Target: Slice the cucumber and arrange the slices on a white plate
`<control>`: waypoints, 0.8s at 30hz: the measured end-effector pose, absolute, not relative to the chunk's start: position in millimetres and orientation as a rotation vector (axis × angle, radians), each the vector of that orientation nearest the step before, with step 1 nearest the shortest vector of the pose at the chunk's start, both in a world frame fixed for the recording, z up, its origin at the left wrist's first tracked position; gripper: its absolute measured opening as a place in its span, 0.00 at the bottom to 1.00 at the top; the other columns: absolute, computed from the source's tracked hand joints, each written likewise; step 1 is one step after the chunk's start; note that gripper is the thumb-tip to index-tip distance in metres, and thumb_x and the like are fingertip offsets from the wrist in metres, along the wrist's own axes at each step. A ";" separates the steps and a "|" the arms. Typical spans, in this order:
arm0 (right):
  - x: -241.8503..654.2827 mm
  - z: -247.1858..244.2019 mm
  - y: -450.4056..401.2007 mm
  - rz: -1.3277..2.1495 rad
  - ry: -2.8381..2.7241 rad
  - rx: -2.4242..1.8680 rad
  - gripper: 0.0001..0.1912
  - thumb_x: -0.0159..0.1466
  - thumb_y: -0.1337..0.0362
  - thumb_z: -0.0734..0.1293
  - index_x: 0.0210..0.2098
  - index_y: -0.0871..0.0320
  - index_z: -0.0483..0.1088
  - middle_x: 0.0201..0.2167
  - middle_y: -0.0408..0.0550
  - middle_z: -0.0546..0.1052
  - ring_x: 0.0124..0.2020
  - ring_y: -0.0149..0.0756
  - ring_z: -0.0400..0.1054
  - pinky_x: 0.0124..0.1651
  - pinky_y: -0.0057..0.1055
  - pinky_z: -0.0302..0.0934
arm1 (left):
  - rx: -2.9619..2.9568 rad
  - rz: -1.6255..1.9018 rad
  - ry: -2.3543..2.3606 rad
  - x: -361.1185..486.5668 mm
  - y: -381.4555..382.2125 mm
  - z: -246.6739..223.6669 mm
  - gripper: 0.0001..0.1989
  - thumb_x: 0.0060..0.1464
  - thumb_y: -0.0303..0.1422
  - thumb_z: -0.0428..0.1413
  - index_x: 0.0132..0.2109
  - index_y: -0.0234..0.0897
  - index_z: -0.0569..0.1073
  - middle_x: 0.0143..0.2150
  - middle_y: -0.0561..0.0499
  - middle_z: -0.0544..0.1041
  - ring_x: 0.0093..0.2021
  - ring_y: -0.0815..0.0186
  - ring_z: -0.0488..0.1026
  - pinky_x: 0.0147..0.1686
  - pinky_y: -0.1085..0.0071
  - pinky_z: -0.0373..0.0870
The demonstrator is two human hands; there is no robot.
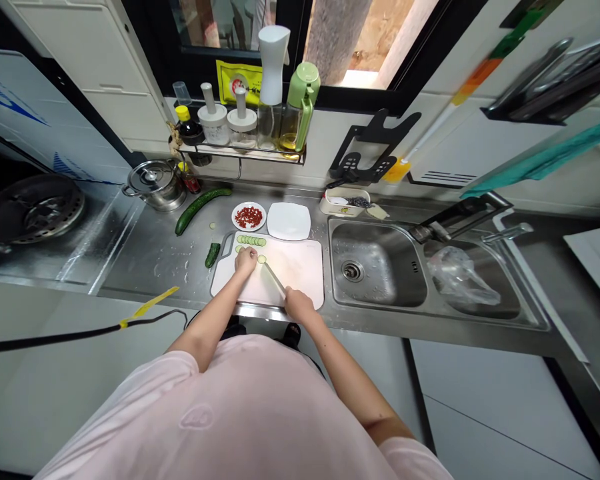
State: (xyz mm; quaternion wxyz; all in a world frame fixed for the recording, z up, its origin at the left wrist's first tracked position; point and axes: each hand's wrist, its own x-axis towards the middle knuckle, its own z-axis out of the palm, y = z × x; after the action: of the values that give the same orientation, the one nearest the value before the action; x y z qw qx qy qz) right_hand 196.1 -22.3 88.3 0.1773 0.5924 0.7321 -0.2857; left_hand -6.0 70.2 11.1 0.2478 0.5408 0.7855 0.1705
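Observation:
My right hand (299, 305) is wrapped round the handle of a knife (274, 279), whose blade points away over the white cutting board (305, 267). At the blade's tip lies a round cucumber slice (261, 259). My left hand (247, 261) is closed over the board, left of the blade, its fingers pinched together; what they hold, if anything, is too small to make out. Just beyond it lies a row of overlapping cucumber slices (251, 241). A cut cucumber end (213, 255) rests left of the board, and a long whole cucumber (200, 208) lies farther back.
Behind the board stand a plate of chopped red pieces (249, 217) and a white plate (289, 221). A steel pot (155, 185) is at the back left. To the right is a double sink (380, 263) with a plastic bag (460, 275). A condiment shelf (245, 155) hangs above.

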 end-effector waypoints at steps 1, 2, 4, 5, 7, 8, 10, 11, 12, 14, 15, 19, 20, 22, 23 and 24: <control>197.2 88.2 -23.4 -0.813 2.071 1.674 0.12 0.64 0.70 0.55 0.45 0.59 0.63 0.40 0.57 0.74 0.41 0.41 0.70 0.36 0.30 0.58 | 1.474 0.466 2.138 -5.6 69.2 11.2 0.07 0.54 0.33 0.50 0.38 0.41 0.72 0.42 0.49 0.71 0.37 0.66 0.71 0.39 0.71 0.64; 198.1 88.2 -24.4 -0.818 2.070 1.669 0.11 0.63 0.69 0.56 0.45 0.59 0.63 0.40 0.57 0.74 0.41 0.42 0.70 0.36 0.30 0.58 | 1.476 0.466 2.134 -5.3 68.3 11.4 0.08 0.55 0.33 0.50 0.39 0.41 0.72 0.42 0.49 0.70 0.38 0.66 0.71 0.40 0.71 0.64; 199.4 88.5 -25.9 -0.827 2.072 1.663 0.12 0.63 0.70 0.56 0.45 0.59 0.63 0.39 0.57 0.74 0.41 0.43 0.70 0.36 0.31 0.58 | 1.487 0.460 2.127 -4.8 66.8 11.6 0.08 0.55 0.34 0.50 0.40 0.41 0.72 0.43 0.48 0.70 0.39 0.65 0.71 0.41 0.71 0.64; 199.7 88.7 -26.5 -0.828 2.074 1.663 0.12 0.63 0.70 0.56 0.45 0.59 0.63 0.39 0.57 0.74 0.41 0.43 0.70 0.36 0.31 0.58 | 1.495 0.457 2.125 -4.6 66.2 11.6 0.08 0.55 0.34 0.50 0.41 0.41 0.72 0.44 0.48 0.70 0.39 0.65 0.71 0.42 0.70 0.64; 199.9 89.1 -27.2 -0.829 2.072 1.665 0.12 0.62 0.70 0.56 0.45 0.59 0.63 0.40 0.57 0.74 0.41 0.44 0.70 0.35 0.32 0.58 | 1.508 0.449 2.121 -4.4 65.2 12.0 0.09 0.55 0.35 0.50 0.41 0.42 0.72 0.44 0.48 0.70 0.40 0.64 0.71 0.43 0.70 0.64; 199.9 89.3 -27.4 -0.829 2.069 1.668 0.12 0.62 0.70 0.56 0.45 0.59 0.63 0.40 0.57 0.74 0.41 0.44 0.70 0.35 0.32 0.58 | 1.512 0.445 2.118 -4.4 65.0 12.3 0.09 0.55 0.35 0.49 0.41 0.42 0.71 0.44 0.48 0.69 0.41 0.64 0.71 0.43 0.70 0.64; 200.0 89.7 -27.6 -0.831 2.064 1.670 0.13 0.62 0.70 0.55 0.45 0.60 0.63 0.40 0.57 0.74 0.41 0.44 0.70 0.35 0.32 0.58 | 1.515 0.437 2.112 -4.3 64.8 13.0 0.09 0.56 0.35 0.49 0.41 0.42 0.71 0.45 0.48 0.69 0.41 0.64 0.71 0.44 0.70 0.64; 200.0 89.9 -27.7 -0.832 2.064 1.670 0.12 0.62 0.70 0.55 0.45 0.60 0.63 0.40 0.57 0.74 0.41 0.44 0.70 0.35 0.31 0.58 | 1.514 0.432 2.111 -4.2 64.8 13.4 0.09 0.56 0.35 0.49 0.41 0.42 0.71 0.45 0.48 0.69 0.41 0.64 0.71 0.44 0.70 0.64; 200.1 89.9 -27.7 -0.831 2.065 1.671 0.12 0.63 0.69 0.56 0.45 0.60 0.63 0.40 0.57 0.74 0.42 0.44 0.70 0.36 0.31 0.58 | 1.513 0.427 2.111 -4.1 64.8 13.7 0.09 0.56 0.35 0.49 0.41 0.42 0.71 0.45 0.48 0.69 0.41 0.64 0.71 0.44 0.70 0.64; 200.4 89.7 -28.3 -0.831 2.063 1.673 0.11 0.63 0.69 0.56 0.45 0.59 0.63 0.40 0.57 0.74 0.42 0.42 0.70 0.36 0.30 0.57 | 1.511 0.420 2.111 -3.9 64.9 14.0 0.09 0.56 0.35 0.48 0.42 0.42 0.71 0.45 0.48 0.69 0.41 0.64 0.71 0.44 0.70 0.64; 200.6 89.3 -28.9 -0.831 2.058 1.676 0.11 0.64 0.68 0.56 0.45 0.59 0.63 0.40 0.56 0.74 0.42 0.42 0.70 0.36 0.30 0.57 | 1.511 0.420 2.114 -3.8 64.9 14.0 0.09 0.56 0.35 0.48 0.41 0.42 0.71 0.45 0.48 0.69 0.41 0.64 0.71 0.44 0.69 0.64; 202.7 86.4 -34.2 -0.817 2.048 1.725 0.11 0.66 0.65 0.55 0.45 0.58 0.63 0.40 0.55 0.74 0.41 0.40 0.70 0.37 0.29 0.56 | 1.528 0.436 2.113 -3.2 63.6 14.3 0.09 0.56 0.35 0.48 0.41 0.42 0.70 0.44 0.48 0.69 0.40 0.64 0.71 0.43 0.69 0.64; 203.7 85.6 -35.9 -0.816 2.056 1.746 0.11 0.67 0.64 0.54 0.45 0.58 0.63 0.40 0.55 0.74 0.41 0.40 0.69 0.37 0.29 0.55 | 1.534 0.438 2.112 -2.8 62.9 14.8 0.09 0.56 0.35 0.48 0.41 0.42 0.70 0.44 0.48 0.68 0.39 0.64 0.71 0.43 0.69 0.64; 206.5 84.4 -39.2 -0.824 2.068 1.797 0.13 0.68 0.62 0.52 0.46 0.57 0.62 0.40 0.54 0.74 0.41 0.39 0.69 0.37 0.29 0.54 | 1.542 0.439 2.110 -1.5 60.9 16.2 0.09 0.56 0.36 0.49 0.42 0.42 0.70 0.45 0.48 0.68 0.39 0.64 0.71 0.43 0.69 0.64; 208.4 84.1 -40.4 -0.831 2.069 1.826 0.13 0.68 0.61 0.52 0.47 0.57 0.62 0.40 0.53 0.74 0.41 0.39 0.69 0.37 0.29 0.54 | 1.547 0.439 2.110 -0.5 59.7 17.1 0.09 0.56 0.37 0.50 0.43 0.42 0.69 0.45 0.47 0.68 0.39 0.64 0.71 0.43 0.69 0.64; 210.5 83.8 -41.1 -0.836 2.066 1.857 0.14 0.69 0.60 0.51 0.48 0.57 0.61 0.40 0.53 0.74 0.41 0.39 0.69 0.37 0.28 0.53 | 1.556 0.438 2.110 0.7 58.3 17.9 0.10 0.56 0.38 0.50 0.43 0.42 0.69 0.45 0.47 0.68 0.39 0.64 0.71 0.43 0.68 0.64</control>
State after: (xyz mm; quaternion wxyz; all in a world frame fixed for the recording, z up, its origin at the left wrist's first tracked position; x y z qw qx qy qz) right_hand 210.5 -41.1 83.8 0.1203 0.6355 0.7070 -0.2861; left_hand 0.7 58.3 17.9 0.2397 0.5683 0.7707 0.1600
